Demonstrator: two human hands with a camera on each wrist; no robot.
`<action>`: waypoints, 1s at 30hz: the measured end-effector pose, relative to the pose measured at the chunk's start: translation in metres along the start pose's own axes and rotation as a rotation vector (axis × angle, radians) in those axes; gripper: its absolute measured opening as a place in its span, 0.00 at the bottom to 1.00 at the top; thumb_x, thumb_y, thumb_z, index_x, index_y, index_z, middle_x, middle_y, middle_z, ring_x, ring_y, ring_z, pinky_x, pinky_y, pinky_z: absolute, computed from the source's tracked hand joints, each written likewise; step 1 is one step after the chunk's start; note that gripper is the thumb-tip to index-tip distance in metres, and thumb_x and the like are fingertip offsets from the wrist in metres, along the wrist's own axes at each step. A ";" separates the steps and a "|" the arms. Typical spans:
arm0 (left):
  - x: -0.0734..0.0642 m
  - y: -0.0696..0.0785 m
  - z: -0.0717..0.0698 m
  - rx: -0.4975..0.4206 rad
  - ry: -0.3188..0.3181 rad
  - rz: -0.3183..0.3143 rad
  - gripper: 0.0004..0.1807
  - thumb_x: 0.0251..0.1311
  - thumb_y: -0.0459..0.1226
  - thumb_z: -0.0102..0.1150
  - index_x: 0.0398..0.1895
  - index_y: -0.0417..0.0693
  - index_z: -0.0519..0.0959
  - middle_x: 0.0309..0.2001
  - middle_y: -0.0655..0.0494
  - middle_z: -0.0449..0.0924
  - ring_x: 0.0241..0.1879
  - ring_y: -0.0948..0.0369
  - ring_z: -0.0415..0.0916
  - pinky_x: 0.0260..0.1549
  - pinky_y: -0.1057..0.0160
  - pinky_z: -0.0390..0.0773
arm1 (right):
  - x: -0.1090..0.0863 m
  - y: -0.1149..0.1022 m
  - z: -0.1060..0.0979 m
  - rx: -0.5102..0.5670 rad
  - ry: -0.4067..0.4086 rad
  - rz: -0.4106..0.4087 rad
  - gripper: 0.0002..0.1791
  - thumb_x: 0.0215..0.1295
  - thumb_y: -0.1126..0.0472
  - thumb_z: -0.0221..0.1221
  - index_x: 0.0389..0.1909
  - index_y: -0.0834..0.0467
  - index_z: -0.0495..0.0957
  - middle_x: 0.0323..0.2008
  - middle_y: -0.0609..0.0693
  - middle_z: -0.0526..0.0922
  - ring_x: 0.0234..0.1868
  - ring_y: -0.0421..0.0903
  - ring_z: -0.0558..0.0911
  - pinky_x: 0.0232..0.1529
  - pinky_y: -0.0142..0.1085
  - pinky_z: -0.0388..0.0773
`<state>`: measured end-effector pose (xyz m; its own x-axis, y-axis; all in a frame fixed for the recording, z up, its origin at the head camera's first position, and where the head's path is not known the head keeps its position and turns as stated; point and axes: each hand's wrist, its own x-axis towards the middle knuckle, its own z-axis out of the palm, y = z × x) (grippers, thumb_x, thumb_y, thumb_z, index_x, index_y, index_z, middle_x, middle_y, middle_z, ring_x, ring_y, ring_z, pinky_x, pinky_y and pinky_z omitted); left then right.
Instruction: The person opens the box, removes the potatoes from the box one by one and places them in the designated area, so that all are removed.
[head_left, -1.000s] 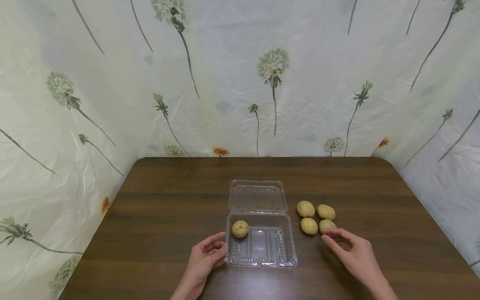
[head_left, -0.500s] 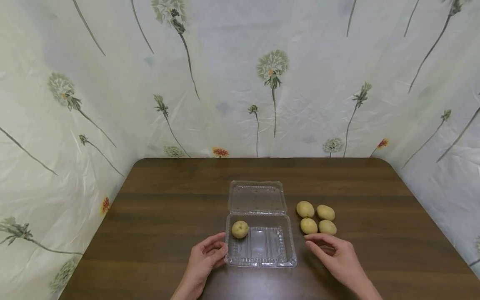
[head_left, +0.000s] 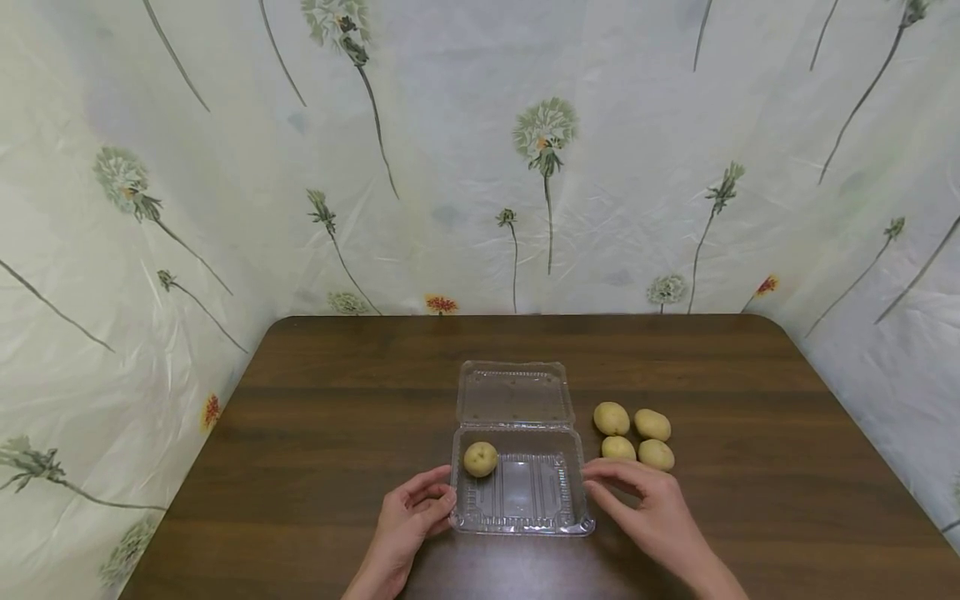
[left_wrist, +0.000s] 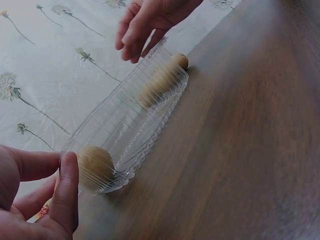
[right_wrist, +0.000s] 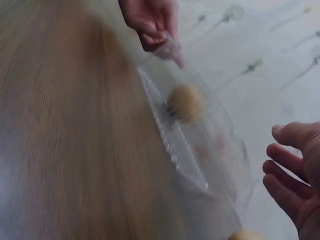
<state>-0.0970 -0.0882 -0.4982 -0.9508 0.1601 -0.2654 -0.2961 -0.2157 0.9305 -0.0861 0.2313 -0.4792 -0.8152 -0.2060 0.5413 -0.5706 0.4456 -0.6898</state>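
A clear plastic clamshell container [head_left: 519, 497] lies on the table with its lid [head_left: 514, 393] folded back. One round potato [head_left: 480, 459] sits in the tray's far left corner. My left hand [head_left: 411, 518] pinches the tray's left rim between thumb and fingers, as the left wrist view [left_wrist: 47, 185] also shows. At the right rim, the fingertips of my right hand [head_left: 647, 510] overlap the edge in the head view. The right wrist view shows that hand [right_wrist: 300, 175] beside the container wall, fingers loosely bent and holding nothing.
Several more potatoes [head_left: 611, 418] are grouped on the dark wooden table [head_left: 360, 375] to the right of the container, just beyond my right hand. A sheet with a dandelion print [head_left: 450, 167] hangs along the back and both sides of the table.
My right hand has moved left from the nearest potato of the group to the container's right rim. The left hand, container and potatoes keep their places.
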 end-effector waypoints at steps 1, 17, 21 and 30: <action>0.000 0.000 0.000 0.001 0.000 0.000 0.26 0.61 0.29 0.64 0.63 0.33 0.72 0.39 0.53 0.78 0.35 0.65 0.76 0.35 0.66 0.82 | 0.003 -0.003 0.002 0.006 -0.009 -0.019 0.19 0.51 0.76 0.70 0.41 0.53 0.85 0.42 0.47 0.85 0.45 0.39 0.83 0.47 0.27 0.78; 0.001 -0.001 0.000 0.003 0.002 -0.009 0.26 0.62 0.30 0.64 0.63 0.34 0.72 0.39 0.53 0.78 0.35 0.65 0.76 0.35 0.66 0.82 | 0.026 -0.010 0.034 0.033 -0.212 -0.151 0.15 0.61 0.68 0.66 0.46 0.50 0.83 0.41 0.48 0.86 0.42 0.41 0.84 0.43 0.33 0.82; 0.002 -0.001 -0.001 0.004 0.001 -0.008 0.26 0.62 0.30 0.64 0.63 0.34 0.72 0.39 0.53 0.78 0.35 0.65 0.76 0.35 0.65 0.82 | 0.032 -0.010 0.040 0.014 -0.243 -0.143 0.14 0.62 0.65 0.66 0.48 0.51 0.83 0.43 0.46 0.85 0.44 0.41 0.83 0.44 0.34 0.81; 0.002 -0.001 -0.001 0.006 -0.001 -0.012 0.26 0.62 0.30 0.64 0.63 0.34 0.72 0.39 0.54 0.79 0.35 0.65 0.77 0.35 0.65 0.82 | 0.045 -0.008 0.058 0.007 -0.323 -0.116 0.13 0.64 0.62 0.65 0.49 0.56 0.82 0.48 0.46 0.83 0.48 0.43 0.82 0.47 0.37 0.81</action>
<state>-0.0988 -0.0886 -0.4995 -0.9470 0.1632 -0.2765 -0.3070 -0.2077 0.9288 -0.1240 0.1681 -0.4775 -0.7335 -0.5206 0.4370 -0.6612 0.3976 -0.6361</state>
